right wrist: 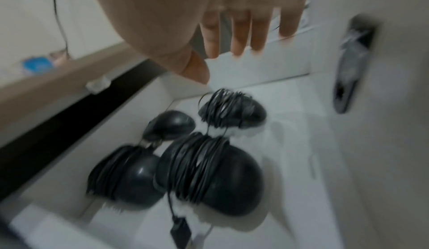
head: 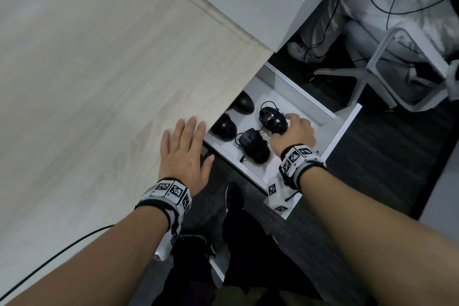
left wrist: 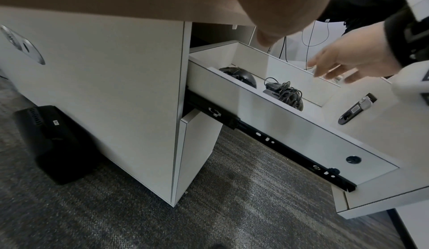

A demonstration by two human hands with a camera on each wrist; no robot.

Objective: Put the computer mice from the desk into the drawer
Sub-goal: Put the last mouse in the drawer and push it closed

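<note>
Reaching into the open white drawer (head: 345,117), the right hand (head: 295,131) has its fingers (right wrist: 241,32) straight and a little apart, as the right wrist view shows. They hold nothing there. From the head view the hand is over the far right black computer mouse with its cord wound round it (head: 272,120), but I cannot tell if it touches it.

The left hand (head: 183,154) lies flat on the pale wooden desk top (head: 99,69), right at the desk's edge, with its fingers (head: 185,129) straight and spread a little. Its thumb sticks out past the edge.

Four black mice are in the drawer, close together. From the far right mouse, a second cord-wrapped black mouse (head: 254,145) sits at about 7 o'clock. A shiny black mouse (head: 244,102) sits at about 10 o'clock, half under the desk top. A fourth black mouse (head: 224,126) sits at about 9 o'clock, also partly under the desk edge.

On the inside of the drawer front there is a dark metal lock piece (left wrist: 355,109). A black slide rail (left wrist: 267,139) runs along the drawer's side. Below is dark grey carpet (left wrist: 232,207). At about 2 o'clock from the drawer stands a white chair base (head: 387,67).
</note>
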